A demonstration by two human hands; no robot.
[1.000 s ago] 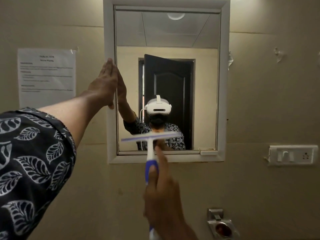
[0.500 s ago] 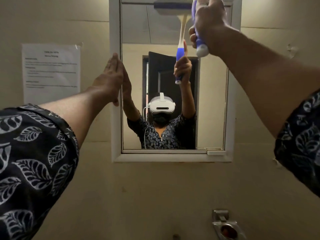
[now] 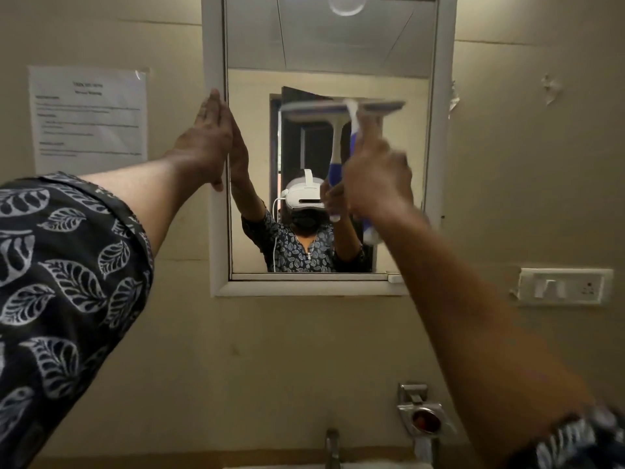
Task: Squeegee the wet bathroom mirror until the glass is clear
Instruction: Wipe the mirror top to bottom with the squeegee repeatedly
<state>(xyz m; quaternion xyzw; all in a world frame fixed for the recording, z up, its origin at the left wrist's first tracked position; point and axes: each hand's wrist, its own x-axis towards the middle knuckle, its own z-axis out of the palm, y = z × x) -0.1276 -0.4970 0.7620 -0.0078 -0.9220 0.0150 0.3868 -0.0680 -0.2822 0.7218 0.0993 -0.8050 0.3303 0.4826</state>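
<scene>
Mirror [image 3: 338, 55]: hangs on the beige wall in a white frame [image 3: 216, 45], above the tap [image 3: 332, 446]; the person's headset and patterned sleeves are reflected in it.
Squeegee [image 3: 372, 105]: the blade lies level on the glass at about mid-height, right of centre, with the blue-and-white handle pointing down.
Change: half a second ago I saw the blade at the top edge of the glass. It is now roughly halfway down, and the blur on the tool suggests a downward stroke in progress.
Meaning for the task: I judge that the upper part of this strip is wiped and the lower part is still to do. The strip beside the bracing hand may need its own pass. I can make out no droplets or streaks, so I cannot tell how clear the glass is.
Right hand [image 3: 375, 177]: fingers clenched round the squeegee handle.
Left hand [image 3: 203, 147]: fingers [image 3: 216, 106] straight and released, palm flat against the left side of the frame — unmoved since the earlier views.
Containers: a metal wall holder [image 3: 422, 419] at lower right holds something reddish-brown that I cannot identify.
Surroundings: a taped paper notice [image 3: 89, 120] to the left and a switch plate [image 3: 564, 286] to the right.
</scene>
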